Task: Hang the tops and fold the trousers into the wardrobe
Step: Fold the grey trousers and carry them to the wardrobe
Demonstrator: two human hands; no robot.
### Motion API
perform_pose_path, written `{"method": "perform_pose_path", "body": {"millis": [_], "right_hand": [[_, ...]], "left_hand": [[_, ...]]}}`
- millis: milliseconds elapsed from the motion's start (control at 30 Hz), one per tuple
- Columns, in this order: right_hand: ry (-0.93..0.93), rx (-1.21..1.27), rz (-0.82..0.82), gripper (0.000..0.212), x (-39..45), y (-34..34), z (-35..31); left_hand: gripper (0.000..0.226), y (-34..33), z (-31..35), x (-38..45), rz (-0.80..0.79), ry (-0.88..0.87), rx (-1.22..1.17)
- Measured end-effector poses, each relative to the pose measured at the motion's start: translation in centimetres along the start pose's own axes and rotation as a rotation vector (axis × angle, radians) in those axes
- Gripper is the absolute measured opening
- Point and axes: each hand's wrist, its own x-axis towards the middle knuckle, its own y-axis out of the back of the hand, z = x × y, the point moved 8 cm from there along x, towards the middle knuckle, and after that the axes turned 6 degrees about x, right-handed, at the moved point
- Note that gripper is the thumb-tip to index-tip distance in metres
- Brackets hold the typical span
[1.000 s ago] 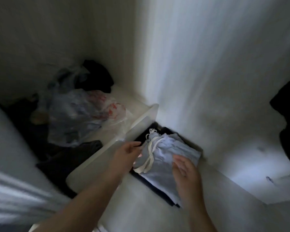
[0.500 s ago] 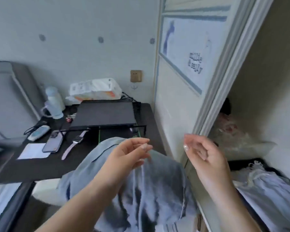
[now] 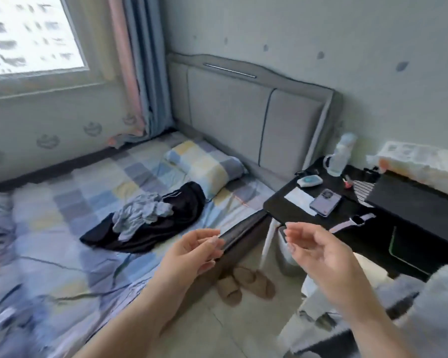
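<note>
A: Bedroom, daylight from the window (image 3: 34, 34). What's nearest you?

B: Your left hand (image 3: 192, 250) and right hand (image 3: 318, 250), raised side by side over the floor, fingers loosely curled, nothing in either. Slippers (image 3: 243, 282) sit on the floor below them.

A: And the clothes?

B: On the bed (image 3: 62, 228), well apart from your hands: black trousers (image 3: 166, 223) spread flat, a crumpled grey top (image 3: 140, 215) lying on them.

A: Farther out?

B: A checked pillow (image 3: 204, 164) against the headboard (image 3: 243, 109). Right of the bed, a black desk (image 3: 373, 228) with a phone (image 3: 325, 202), a watch (image 3: 357, 220) and a bottle (image 3: 340, 156).
</note>
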Motion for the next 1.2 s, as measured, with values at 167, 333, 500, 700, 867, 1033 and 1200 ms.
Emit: {"method": "perform_pose_path", "body": {"millis": [167, 333, 500, 700, 867, 1033, 1200], "right_hand": [[-0.028, -0.012, -0.264, 0.027, 5.1, -10.1, 1.4], [-0.063, 0.028, -0.403, 0.028, 11.2, -17.1, 3.5], [-0.103, 0.000, -0.499, 0.027, 20.1, -21.2, 7.7], [-0.213, -0.097, -0.587, 0.025, 31.7, -25.8, 14.3], [-0.313, -0.178, -0.667, 0.024, 37.5, -30.5, 19.7], [-0.423, -0.276, -0.703, 0.021, 41.3, -33.9, 25.8], [-0.500, -0.341, -0.726, 0.020, 45.0, -37.8, 33.2]], "left_hand": [[0.011, 9.4, -1.3, 0.8, 0.212, 0.039, -0.054], [0.011, 14.8, -2.4, 4.7, 0.336, 0.073, -0.103], [0.015, 18.3, -2.9, 13.0, 0.424, 0.122, -0.125], [0.013, 22.8, -2.9, 23.2, 0.551, 0.195, -0.128], [0.012, 26.3, -3.9, 29.3, 0.576, 0.271, -0.107], [0.009, 29.6, -7.7, 37.1, 0.525, 0.385, -0.054], [0.009, 30.3, -13.2, 45.9, 0.447, 0.475, 0.056]]}}
